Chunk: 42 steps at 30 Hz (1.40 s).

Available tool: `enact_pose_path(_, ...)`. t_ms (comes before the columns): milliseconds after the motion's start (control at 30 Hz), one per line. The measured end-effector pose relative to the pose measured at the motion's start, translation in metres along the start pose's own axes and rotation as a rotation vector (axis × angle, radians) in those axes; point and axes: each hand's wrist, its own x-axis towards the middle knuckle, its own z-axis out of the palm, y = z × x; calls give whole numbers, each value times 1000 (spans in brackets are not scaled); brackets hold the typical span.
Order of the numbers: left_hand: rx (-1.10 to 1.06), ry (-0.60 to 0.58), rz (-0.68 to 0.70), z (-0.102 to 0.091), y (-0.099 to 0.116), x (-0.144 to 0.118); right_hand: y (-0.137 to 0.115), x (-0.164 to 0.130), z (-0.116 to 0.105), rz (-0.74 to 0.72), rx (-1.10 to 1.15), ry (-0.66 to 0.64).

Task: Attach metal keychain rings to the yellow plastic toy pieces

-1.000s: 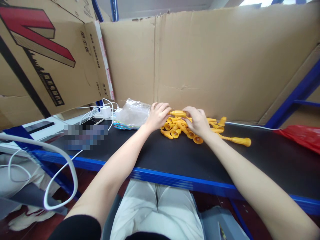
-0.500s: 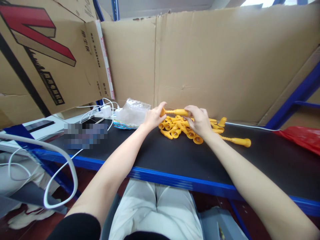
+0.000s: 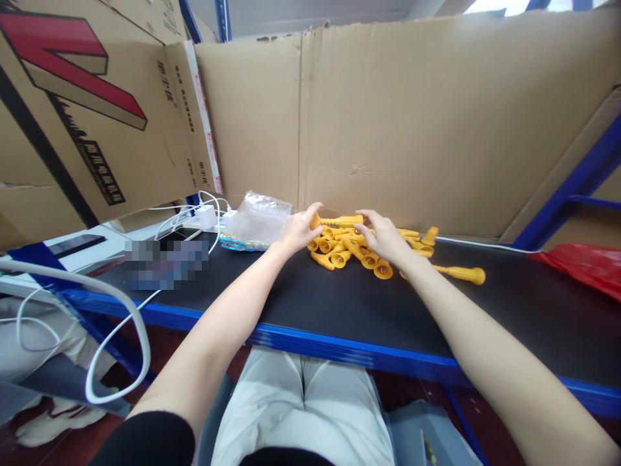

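Held one yellow piece (image 3: 347, 221) roughly level, just over the back of a pile of similar pieces (image 3: 356, 251). Gripped its left end between thumb and fingers of the left hand (image 3: 301, 230). Placed the right hand (image 3: 385, 236) at the opposite, thicker end, with thumb and fingers parted around it; could not tell touching from nearly touching there. Judged the piece light and stiff, likely hollow plastic, smooth enough to roll or twist in a loose pinch, yet not very fragile. Judged the thick grooved handle the surest place to take hold, and the slim stem best spared any bending. Saw flared cups in the pile facing the near side, with stems and handles crossing loosely. Found a lone yellow piece (image 3: 466, 275) to the right, just past the right forearm. Noted a clear plastic bag (image 3: 262, 217) near the left hand, then white chargers (image 3: 206, 215) and cables farther left. Saw a red plastic bag (image 3: 582, 265) at the far right, all along the black-topped bench (image 3: 315, 291), with a cardboard wall (image 3: 388, 129) standing upright behind.
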Motion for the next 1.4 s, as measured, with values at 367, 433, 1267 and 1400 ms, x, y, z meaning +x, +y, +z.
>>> enact_pose_path(367,-24,-41,-1,4,-8,0,-5,-1,-3,-141,-48,26)
enact_pose_path(433,-14,-51,9,3,-7,-1,-9,-1,-1,-137,-79,25)
enact_pose_path(1267,67,-123,33,4,-2,-2,-6,-4,9,-165,-185,-122)
enact_pose_path(1400,69,-122,27,2,-1,-3,-10,-3,5,-162,-162,-103)
